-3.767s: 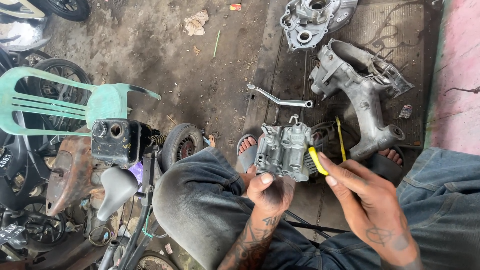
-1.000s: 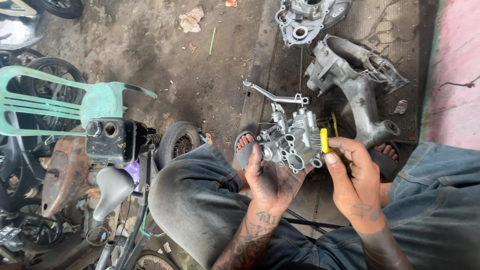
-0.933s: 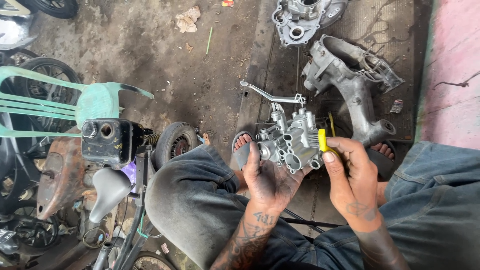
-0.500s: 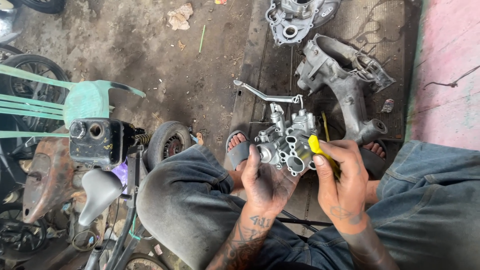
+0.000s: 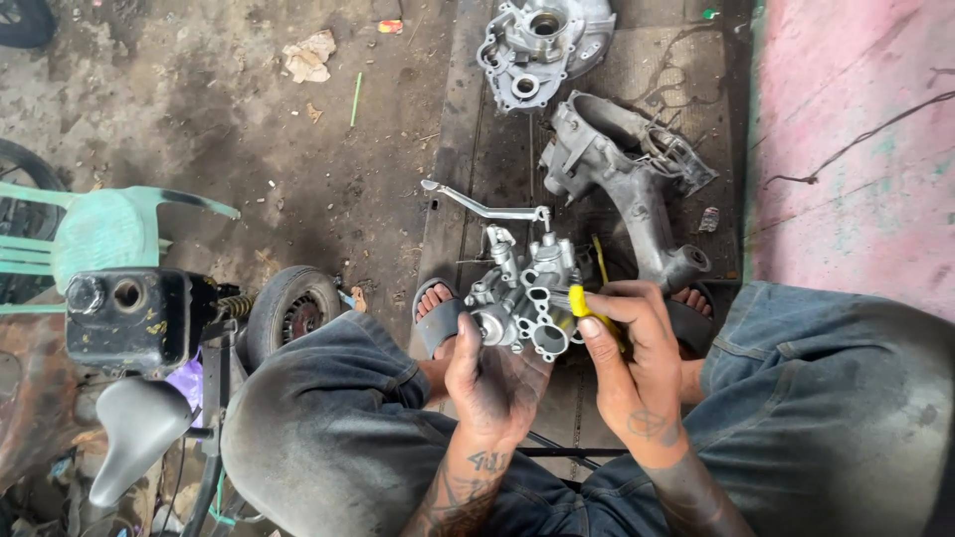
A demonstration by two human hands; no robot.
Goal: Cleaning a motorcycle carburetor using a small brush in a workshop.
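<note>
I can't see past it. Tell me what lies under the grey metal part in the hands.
The left hand cups the grey metal part from below. Beside it a sandalled foot shows on the dark floor mat. What lies directly beneath is covered.

Carburetor (image 5: 522,298) sits between both hands, engine casings (image 5: 622,179) on the floor beyond.

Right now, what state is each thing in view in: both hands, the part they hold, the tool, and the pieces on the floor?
Left hand: closed under the metal engine part, holding it up off the floor.
Right hand: gripping the yellow-handled tool, set against the part.
Engine casing: lying on the floor, untouched.
Round engine cover: lying on the floor, open side up.
Bent metal lever: lying loose on the floor.
Green plastic chair: empty.
</note>
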